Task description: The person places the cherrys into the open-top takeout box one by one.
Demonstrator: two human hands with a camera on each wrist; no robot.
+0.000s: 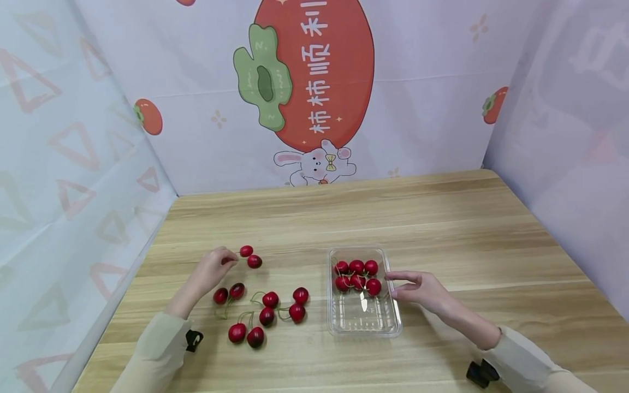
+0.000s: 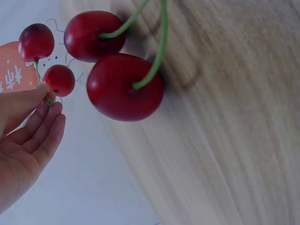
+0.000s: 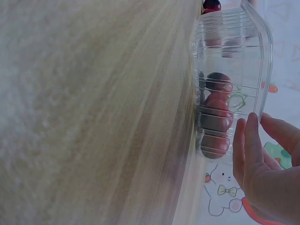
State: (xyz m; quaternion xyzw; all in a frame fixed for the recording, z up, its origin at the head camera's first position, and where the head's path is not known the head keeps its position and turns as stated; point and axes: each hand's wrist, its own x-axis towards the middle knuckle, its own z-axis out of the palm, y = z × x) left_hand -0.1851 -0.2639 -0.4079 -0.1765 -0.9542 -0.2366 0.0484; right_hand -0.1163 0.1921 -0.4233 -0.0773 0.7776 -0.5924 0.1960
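My left hand pinches the green stem of a pair of cherries between thumb and fingertips. In the left wrist view that cherry pair hangs at the fingertips, with the stem joint showing between them. A clear plastic box holds several cherries in its far half. At the box's right side is my right hand, its relaxed fingers against the wall near the rim. The right wrist view has the fingers extended along the outside of the transparent box.
Several stemmed cherry pairs lie on the wooden table left of the box, among them a pair just in front of my left hand and another pair nearest the box. Printed cloth walls enclose the table's back and sides.
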